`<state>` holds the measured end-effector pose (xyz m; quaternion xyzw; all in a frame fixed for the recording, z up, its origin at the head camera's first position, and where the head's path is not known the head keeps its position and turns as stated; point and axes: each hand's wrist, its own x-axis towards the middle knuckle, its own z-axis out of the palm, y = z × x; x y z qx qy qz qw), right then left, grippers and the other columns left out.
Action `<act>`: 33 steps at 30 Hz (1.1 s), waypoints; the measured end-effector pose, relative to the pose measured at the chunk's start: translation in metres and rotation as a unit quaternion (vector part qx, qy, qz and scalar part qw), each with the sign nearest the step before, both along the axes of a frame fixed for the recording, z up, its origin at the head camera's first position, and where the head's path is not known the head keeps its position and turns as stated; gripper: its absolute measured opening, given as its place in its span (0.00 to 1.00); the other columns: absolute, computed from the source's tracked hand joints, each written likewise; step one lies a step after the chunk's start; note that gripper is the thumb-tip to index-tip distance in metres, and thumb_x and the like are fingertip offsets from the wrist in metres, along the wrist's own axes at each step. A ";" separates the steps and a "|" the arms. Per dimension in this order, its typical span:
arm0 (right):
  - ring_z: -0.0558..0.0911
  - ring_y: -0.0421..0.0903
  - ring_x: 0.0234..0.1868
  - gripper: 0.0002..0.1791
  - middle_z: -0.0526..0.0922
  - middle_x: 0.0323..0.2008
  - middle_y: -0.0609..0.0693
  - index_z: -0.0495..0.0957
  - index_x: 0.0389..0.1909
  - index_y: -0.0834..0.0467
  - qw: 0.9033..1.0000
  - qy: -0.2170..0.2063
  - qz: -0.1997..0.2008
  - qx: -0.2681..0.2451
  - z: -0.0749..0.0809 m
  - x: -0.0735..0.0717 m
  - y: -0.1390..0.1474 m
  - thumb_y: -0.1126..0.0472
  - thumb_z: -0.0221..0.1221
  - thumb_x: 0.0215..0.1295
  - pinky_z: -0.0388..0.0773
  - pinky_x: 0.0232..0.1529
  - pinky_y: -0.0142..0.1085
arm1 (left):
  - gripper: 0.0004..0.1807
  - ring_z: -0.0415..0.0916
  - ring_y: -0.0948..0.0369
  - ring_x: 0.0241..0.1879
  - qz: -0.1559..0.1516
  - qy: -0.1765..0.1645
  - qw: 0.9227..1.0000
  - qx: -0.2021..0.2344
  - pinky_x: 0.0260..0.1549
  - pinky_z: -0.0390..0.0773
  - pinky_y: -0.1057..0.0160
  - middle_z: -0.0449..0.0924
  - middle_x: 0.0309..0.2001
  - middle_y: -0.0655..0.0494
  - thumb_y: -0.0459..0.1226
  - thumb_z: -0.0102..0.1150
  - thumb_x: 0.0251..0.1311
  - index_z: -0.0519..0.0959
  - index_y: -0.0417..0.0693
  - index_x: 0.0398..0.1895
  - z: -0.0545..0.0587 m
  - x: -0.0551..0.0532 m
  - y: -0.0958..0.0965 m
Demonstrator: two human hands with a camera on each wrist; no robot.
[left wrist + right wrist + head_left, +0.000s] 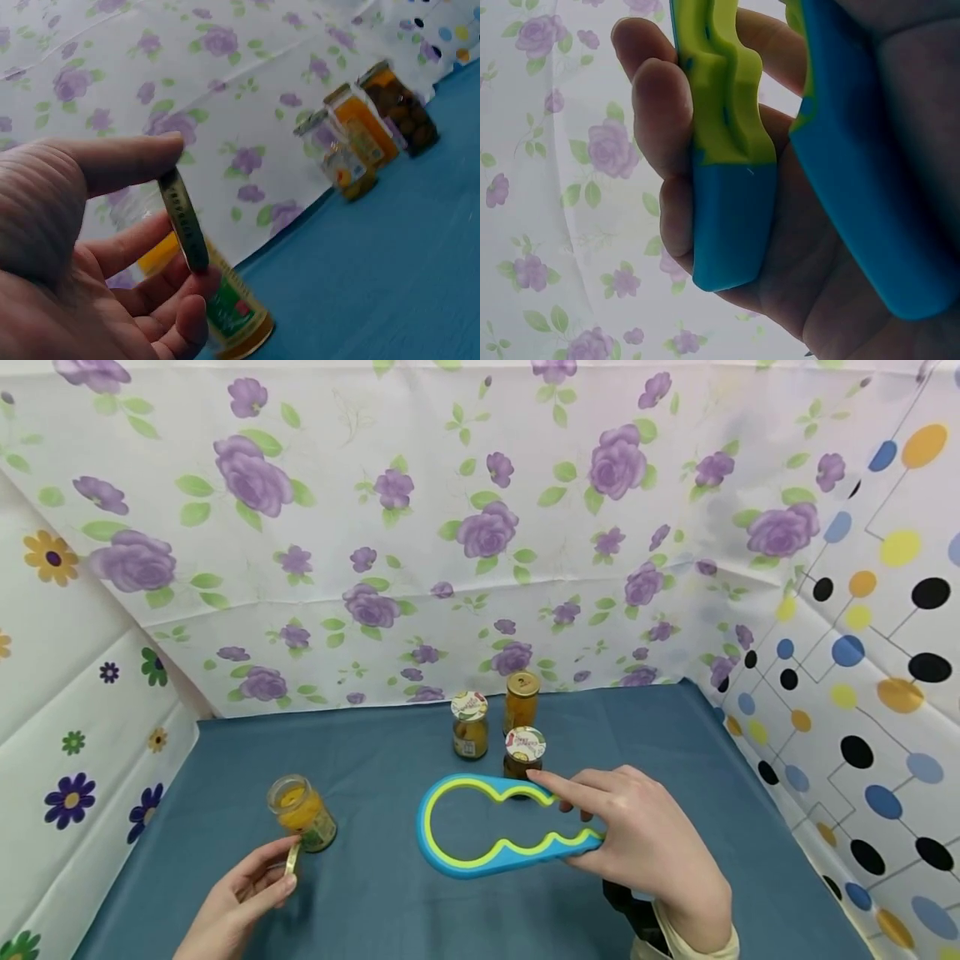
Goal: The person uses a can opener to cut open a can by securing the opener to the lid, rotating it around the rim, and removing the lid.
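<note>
In the head view my left hand (243,893) pinches a small gold jar lid (292,857) on edge between thumb and fingers. Just beyond it stands an uncovered glass jar (303,814) with yellow contents and a green label. The left wrist view shows the lid (184,219) from its side, partly overlapping that jar (236,307). My right hand (637,827) grips the two handles of a blue and yellow-green jar opener (480,866), its wide loop pointing left. Fingers curl round one handle (733,225) in the right wrist view, and the palm lies along the other.
Beyond the opener stand three lidded jars: one with a patterned white lid (469,727), a taller one with a gold lid (522,700), and a dark one (523,747) partly behind the opener. Flowered cloth walls (420,527) surround the blue tabletop (375,893).
</note>
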<state>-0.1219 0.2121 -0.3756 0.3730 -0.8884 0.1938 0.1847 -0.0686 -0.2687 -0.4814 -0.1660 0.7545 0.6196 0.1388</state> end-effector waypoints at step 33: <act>0.75 0.31 0.34 0.52 0.82 0.38 0.29 0.80 0.72 0.37 1.000 -0.008 -0.001 0.002 0.000 0.000 -0.001 0.55 0.88 0.38 0.75 0.40 0.37 | 0.46 0.73 0.48 0.44 -0.088 0.038 0.929 -0.356 0.41 0.76 0.47 0.76 0.50 0.37 0.53 0.78 0.60 0.73 0.29 0.70 -0.042 -0.019 -0.003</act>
